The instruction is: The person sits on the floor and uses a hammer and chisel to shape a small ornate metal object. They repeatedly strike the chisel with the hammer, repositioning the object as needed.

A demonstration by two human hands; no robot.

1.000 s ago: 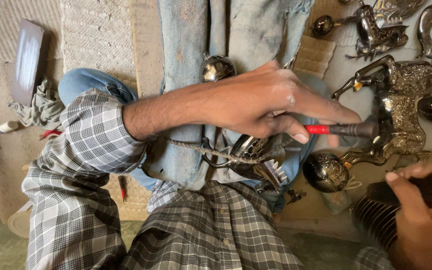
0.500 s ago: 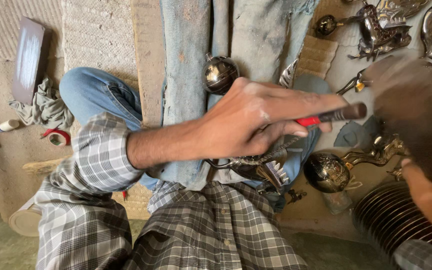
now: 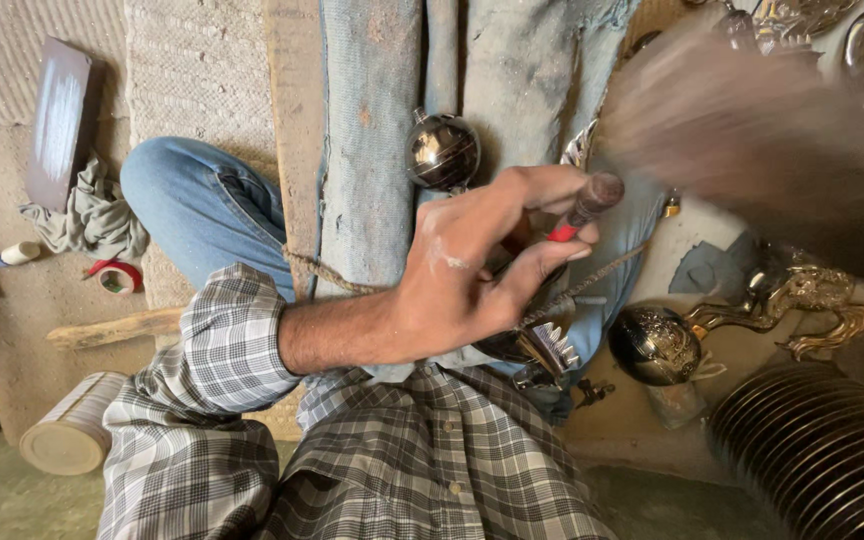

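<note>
My left hand [image 3: 472, 275] reaches in from the lower left in a plaid sleeve. It is closed around a thin tool with a red grip and a dark rounded end [image 3: 584, 208], which points up and to the right. Just under the hand, on my lap, lies a shiny metal piece with a toothed edge [image 3: 544, 350]. A thin rod or wire [image 3: 607, 272] runs from under the fingers to the right. My right hand [image 3: 752, 130] is only a large brown blur at the upper right. Whether it holds anything cannot be made out.
A polished metal ball [image 3: 442, 150] rests on the blue cloth above the hand. An ornate dark ball [image 3: 655, 345] and a golden figurine [image 3: 807, 300] lie to the right. A ribbed black stack [image 3: 822, 450] sits lower right. A tape roll [image 3: 117, 275], rag [image 3: 92, 215] and white cylinder [image 3: 72, 435] lie left.
My left hand has pulled back from the figurine on the right and tilted the tool upward. The right hand has swung from the lower right up to the upper right, now blurred.
</note>
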